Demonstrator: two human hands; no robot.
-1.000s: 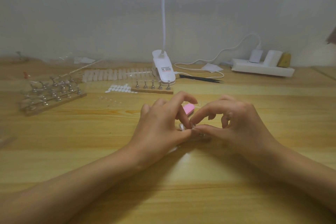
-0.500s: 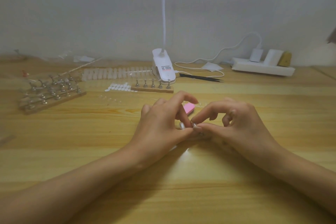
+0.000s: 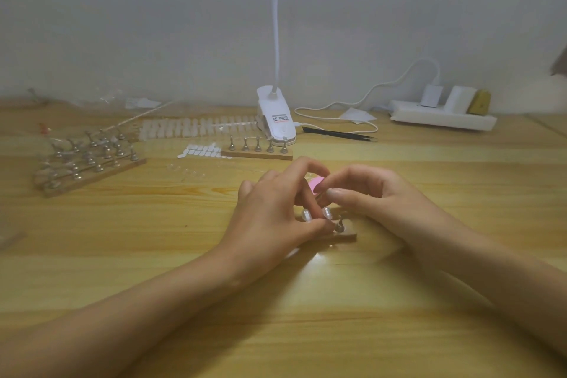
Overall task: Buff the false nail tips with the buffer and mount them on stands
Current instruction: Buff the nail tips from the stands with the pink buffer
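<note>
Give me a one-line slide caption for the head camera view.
Left hand and right hand work over a wooden stand bearing two nail tips, pink buffer behind.

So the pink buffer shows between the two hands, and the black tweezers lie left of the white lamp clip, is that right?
No: the head view shows the black tweezers right of the white lamp clip, not left. The pink buffer does show between the left hand and right hand.

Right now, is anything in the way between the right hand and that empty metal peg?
Nothing visible. The right hand hovers just above the bare peg. Two mounted nail tips stand left of it, by the left hand, not in between.
</note>
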